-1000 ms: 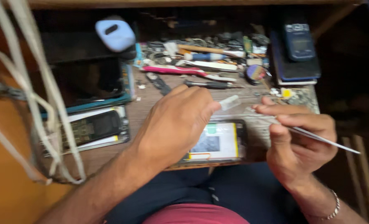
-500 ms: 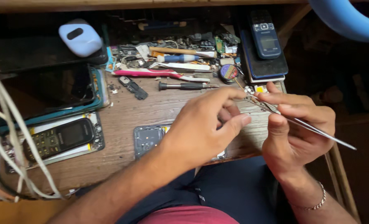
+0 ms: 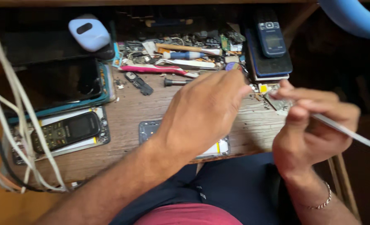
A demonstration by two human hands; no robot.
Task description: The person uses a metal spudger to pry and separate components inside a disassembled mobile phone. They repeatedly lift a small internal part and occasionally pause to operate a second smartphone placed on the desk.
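Nearest the camera, the right hand is closed in a pen-style pinch around a thin metal tool, most likely tweezers, whose long end sticks out to the right past the worktop edge. The thumb and forefinger also meet at a small silvery part at the near right of the worktop; whether they hold it or only touch it cannot be told. The left hand reaches across the middle with its fingers curled downward and hidden from view, so its grip cannot be told. It covers most of an opened phone lying flat at the near edge, where a dark frame shows to the left and a pale, yellow-edged strip to the right. Judged from its build, this phone is light, stiff and fragile once open, and is best taken by its outer edges, not by the exposed inner face. The small part looks light and easily dropped, suited to tool tips. To the left lie a dark keypad phone on a pale tray and hanging white cables. Farther back sit a tablet, a screwdriver, scattered parts, a blue keypad phone on a stack, and a pale blue case.
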